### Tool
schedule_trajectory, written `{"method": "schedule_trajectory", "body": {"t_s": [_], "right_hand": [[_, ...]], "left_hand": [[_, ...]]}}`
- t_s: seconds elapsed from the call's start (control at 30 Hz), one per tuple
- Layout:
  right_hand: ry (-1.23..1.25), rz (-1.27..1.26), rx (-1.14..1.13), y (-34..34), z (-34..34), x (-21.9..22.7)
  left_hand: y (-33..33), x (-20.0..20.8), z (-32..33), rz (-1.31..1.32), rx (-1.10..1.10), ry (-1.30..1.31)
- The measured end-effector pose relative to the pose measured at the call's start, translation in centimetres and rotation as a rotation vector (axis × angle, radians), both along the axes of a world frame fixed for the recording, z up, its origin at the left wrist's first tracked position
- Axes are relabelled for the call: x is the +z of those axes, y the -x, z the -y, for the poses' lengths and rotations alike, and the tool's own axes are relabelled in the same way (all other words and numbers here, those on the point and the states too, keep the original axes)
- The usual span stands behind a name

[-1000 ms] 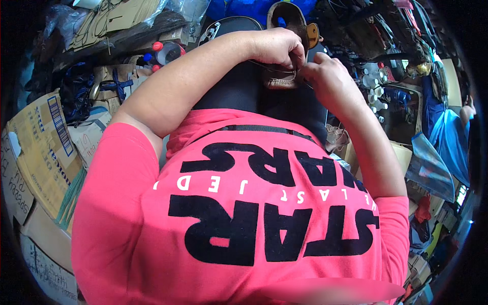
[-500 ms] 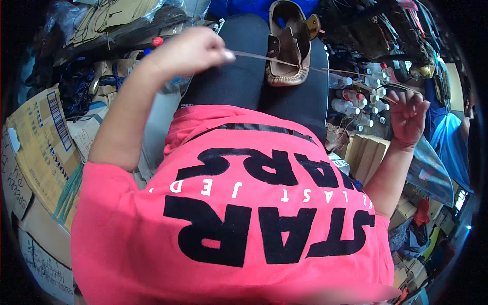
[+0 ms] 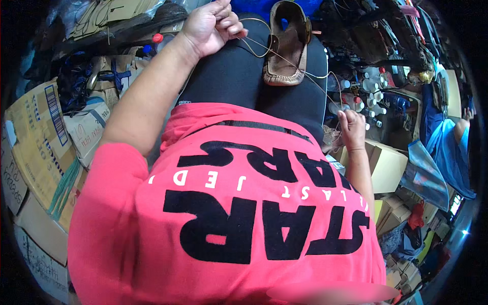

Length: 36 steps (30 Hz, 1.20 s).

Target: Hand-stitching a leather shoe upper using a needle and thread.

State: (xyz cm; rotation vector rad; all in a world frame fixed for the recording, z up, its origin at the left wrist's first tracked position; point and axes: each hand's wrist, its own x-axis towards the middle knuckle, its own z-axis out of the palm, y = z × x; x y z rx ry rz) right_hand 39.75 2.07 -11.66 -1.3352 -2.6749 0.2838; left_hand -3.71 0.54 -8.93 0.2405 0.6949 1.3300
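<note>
A brown leather moccasin [image 3: 285, 78] rests across my dark-clad thighs, its stitched toe toward me and its opening up. Thin tan thread [image 3: 316, 76] runs out from both sides of the shoe near the toe, slack and looping. Left of the shoe and farther out, my left hand [image 3: 212, 29] has its fingers curled closed around one end of the thread. My right hand [image 3: 353, 127] is lower, right of my lap, pinching the other length of thread. Neither hand touches the shoe.
Plastic bottles [image 3: 372, 94] stand in a cluster right of my legs, with a cardboard box [image 3: 386, 166] nearer me. Cartons [image 3: 38, 127] are stacked at the left. Blue cloth [image 3: 441, 152] hangs at the far right. A cluttered bench [image 3: 119, 18] lies at the upper left.
My right hand has moved inward and nearer to me, its fingers closing up. My left hand has moved farther away. The taut thread has gone slack into loops, and the shoe's side flap has swung inward.
</note>
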Motion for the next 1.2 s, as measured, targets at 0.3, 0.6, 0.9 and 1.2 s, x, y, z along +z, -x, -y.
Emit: {"method": "schedule_trajectory", "body": {"t_s": [0.3,0.6,0.9,1.2], "right_hand": [[0.489,-0.743,-0.568,-1.2,-3.1,1.7],[0.412,-0.044,0.315,14.3,-4.9,8.5],[0.397,-0.123,0.284,12.6,-2.0,8.7],[0.494,-0.386,0.024,8.7,0.0,11.0]], "left_hand": [[0.6,2.5,-1.1,-1.420,-0.077,-0.306],[-9.1,-0.9,-4.5,-1.551,-0.405,-0.770],[-9.4,-1.7,-4.9,-1.405,-0.461,-0.768],[-8.9,-1.0,-4.7,-1.461,-0.486,-0.789]]}}
